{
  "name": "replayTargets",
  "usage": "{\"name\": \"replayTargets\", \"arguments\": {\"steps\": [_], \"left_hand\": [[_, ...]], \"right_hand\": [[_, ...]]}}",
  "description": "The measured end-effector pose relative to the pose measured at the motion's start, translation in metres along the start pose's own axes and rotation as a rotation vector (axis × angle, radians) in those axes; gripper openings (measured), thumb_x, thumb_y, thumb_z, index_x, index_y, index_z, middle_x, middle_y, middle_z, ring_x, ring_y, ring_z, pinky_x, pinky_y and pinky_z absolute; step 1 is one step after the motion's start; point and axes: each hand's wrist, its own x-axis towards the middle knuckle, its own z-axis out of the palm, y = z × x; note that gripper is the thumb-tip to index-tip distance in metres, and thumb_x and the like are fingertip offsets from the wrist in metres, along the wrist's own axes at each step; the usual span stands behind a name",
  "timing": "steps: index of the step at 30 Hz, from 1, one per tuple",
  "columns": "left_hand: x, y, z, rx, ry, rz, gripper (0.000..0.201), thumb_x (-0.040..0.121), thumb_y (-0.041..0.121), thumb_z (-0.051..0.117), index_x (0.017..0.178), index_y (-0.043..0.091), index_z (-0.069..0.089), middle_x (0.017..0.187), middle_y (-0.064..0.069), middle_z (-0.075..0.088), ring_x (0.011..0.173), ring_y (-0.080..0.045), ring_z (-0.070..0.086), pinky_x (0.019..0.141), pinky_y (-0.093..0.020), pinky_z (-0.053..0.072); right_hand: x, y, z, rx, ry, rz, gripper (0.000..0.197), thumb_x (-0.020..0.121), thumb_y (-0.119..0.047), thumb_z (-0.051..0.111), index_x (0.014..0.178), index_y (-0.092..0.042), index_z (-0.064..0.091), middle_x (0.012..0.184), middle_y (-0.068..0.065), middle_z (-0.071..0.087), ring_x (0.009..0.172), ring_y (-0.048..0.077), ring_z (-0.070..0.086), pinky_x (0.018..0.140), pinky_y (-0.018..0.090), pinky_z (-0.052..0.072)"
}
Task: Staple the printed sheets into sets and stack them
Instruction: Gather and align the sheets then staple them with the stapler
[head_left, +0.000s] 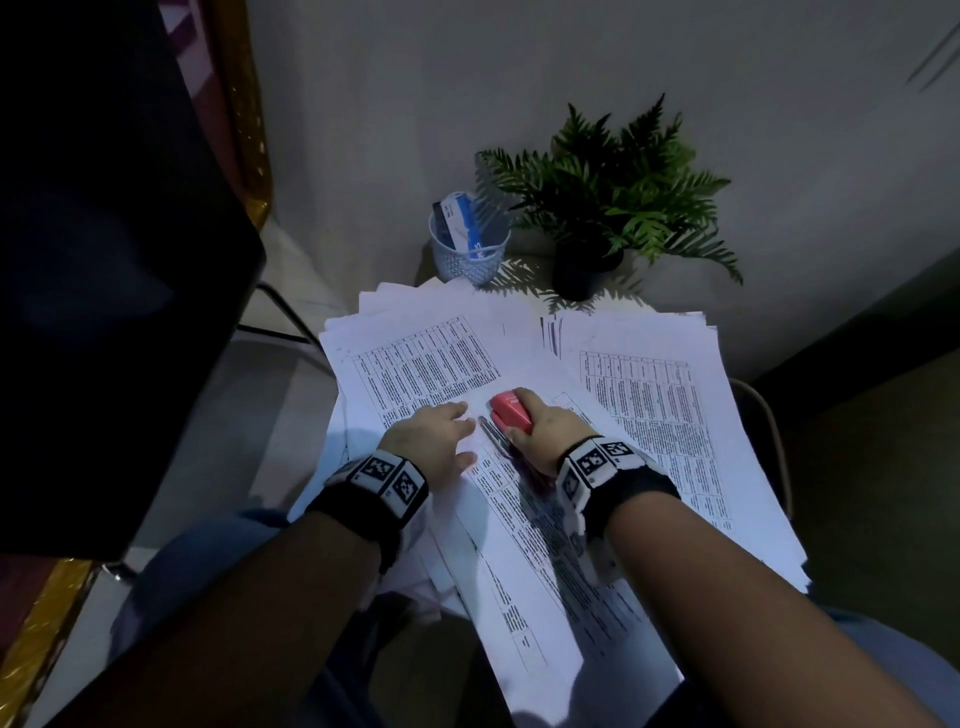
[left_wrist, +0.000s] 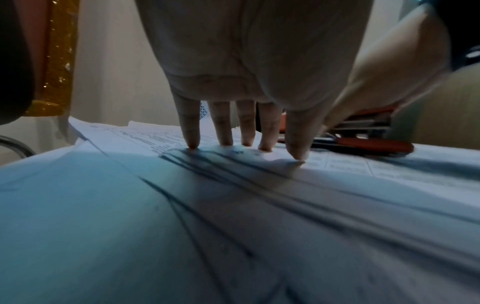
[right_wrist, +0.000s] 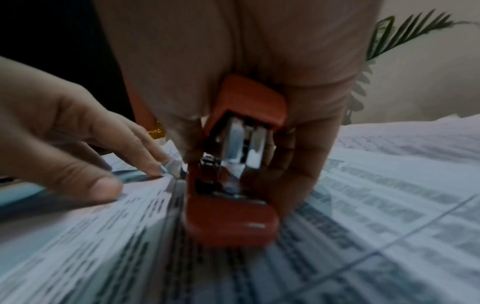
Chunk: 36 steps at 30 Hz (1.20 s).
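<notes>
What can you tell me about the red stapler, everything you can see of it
The stapler is small, with a red plastic-looking top cover and base and a shiny metal staple channel between them. It sits low on the printed sheets, jaws parted, its base on the paper in the right wrist view. The right hand grips it from above, fingers down both sides. The left hand presses the sheets beside it without touching it.

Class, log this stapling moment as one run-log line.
left hand presses sheets flat | right hand grips stapler on sheets | pile beside

black wristbands, white square-coded marker blocks, bare forearms
</notes>
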Motion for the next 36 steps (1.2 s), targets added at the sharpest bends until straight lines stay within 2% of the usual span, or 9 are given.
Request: {"name": "replayTargets", "arguments": {"steps": [4, 8, 12, 16, 20, 24, 27, 32, 36], "left_hand": [[0.010, -0.003, -0.008, -0.132, 0.098, -0.141, 0.040, 0.088, 0.040, 0.060, 0.121, 0.019, 0.049, 0.135, -0.001, 0.038, 0.122, -0.022, 0.037, 0.097, -0.038, 0.040], [0.021, -0.003, -0.014, -0.074, 0.062, -0.253, 0.065, 0.078, 0.046, 0.069, 0.129, 0.017, 0.040, 0.131, -0.005, 0.043, 0.122, -0.026, 0.042, 0.096, -0.042, 0.038], [0.028, -0.002, -0.024, 0.004, -0.070, -0.254, 0.062, 0.080, 0.047, 0.065, 0.130, 0.017, 0.044, 0.131, -0.007, 0.047, 0.123, -0.028, 0.043, 0.097, -0.042, 0.038], [0.022, -0.001, -0.028, -0.224, -0.032, -0.230, 0.066, 0.085, 0.032, 0.065, 0.142, 0.013, 0.038, 0.145, -0.007, 0.040, 0.128, -0.025, 0.044, 0.100, -0.034, 0.040], [0.001, -0.003, -0.051, -0.599, 0.118, -0.166, 0.049, 0.081, 0.012, 0.066, 0.128, 0.017, 0.054, 0.118, -0.003, 0.063, 0.107, -0.021, 0.059, 0.086, -0.026, 0.044], [-0.032, 0.006, -0.075, -0.907, 0.262, -0.091, 0.035, 0.077, 0.000, 0.063, 0.103, 0.024, 0.066, 0.090, 0.001, 0.071, 0.080, -0.018, 0.067, 0.069, -0.025, 0.050], [-0.057, 0.018, -0.083, -0.956, 0.337, -0.028, 0.029, 0.077, -0.001, 0.062, 0.091, 0.025, 0.067, 0.073, 0.008, 0.068, 0.064, -0.008, 0.063, 0.052, -0.018, 0.046], [-0.091, 0.038, -0.083, -0.981, 0.403, 0.032, 0.027, 0.078, 0.000, 0.061, 0.092, 0.021, 0.068, 0.074, 0.007, 0.067, 0.065, -0.007, 0.062, 0.055, -0.017, 0.047], [-0.108, 0.047, -0.080, -1.029, 0.444, 0.063, 0.030, 0.078, -0.003, 0.061, 0.090, 0.023, 0.069, 0.082, 0.002, 0.070, 0.074, -0.014, 0.064, 0.067, -0.024, 0.052]], "right_hand": [[-0.015, 0.035, -0.018, 0.000, 0.016, 0.105, 0.050, 0.097, -0.027, 0.044, 0.143, -0.022, 0.025, 0.116, 0.015, 0.062, 0.092, 0.025, 0.060, 0.083, 0.032, 0.046], [-0.020, 0.078, -0.039, 0.045, 0.146, 0.316, 0.043, 0.096, -0.024, 0.046, 0.135, -0.013, 0.031, 0.115, 0.020, 0.061, 0.100, 0.033, 0.061, 0.087, 0.039, 0.047], [-0.016, 0.107, -0.051, 0.036, 0.202, 0.432, 0.041, 0.096, -0.024, 0.045, 0.131, -0.006, 0.033, 0.114, 0.027, 0.060, 0.106, 0.039, 0.059, 0.087, 0.039, 0.044], [-0.024, 0.104, -0.055, -0.075, 0.242, 0.480, 0.061, 0.087, -0.045, 0.056, 0.134, -0.015, 0.032, 0.124, 0.019, 0.047, 0.114, 0.037, 0.051, 0.091, 0.042, 0.043], [-0.039, 0.063, -0.068, 0.020, 0.481, 0.249, 0.041, 0.088, -0.044, 0.055, 0.119, -0.019, 0.049, 0.117, 0.010, 0.050, 0.107, 0.029, 0.052, 0.086, 0.038, 0.043], [-0.063, 0.009, -0.070, 0.497, 0.345, 0.010, 0.014, 0.085, -0.030, 0.067, 0.088, -0.018, 0.062, 0.073, -0.006, 0.056, 0.066, 0.010, 0.054, 0.061, 0.022, 0.042], [-0.079, -0.024, -0.066, 0.739, 0.311, -0.073, 0.011, 0.083, -0.024, 0.069, 0.081, -0.014, 0.066, 0.065, -0.005, 0.055, 0.059, 0.008, 0.050, 0.059, 0.018, 0.042], [-0.109, -0.048, -0.067, 0.942, 0.312, -0.048, 0.031, 0.084, -0.026, 0.069, 0.093, 0.004, 0.069, 0.076, 0.004, 0.060, 0.066, 0.015, 0.052, 0.062, 0.023, 0.042], [-0.135, -0.047, -0.069, 1.025, 0.297, -0.017, 0.022, 0.082, -0.027, 0.070, 0.095, -0.008, 0.072, 0.082, 0.001, 0.067, 0.060, 0.009, 0.053, 0.052, 0.018, 0.038]]}}
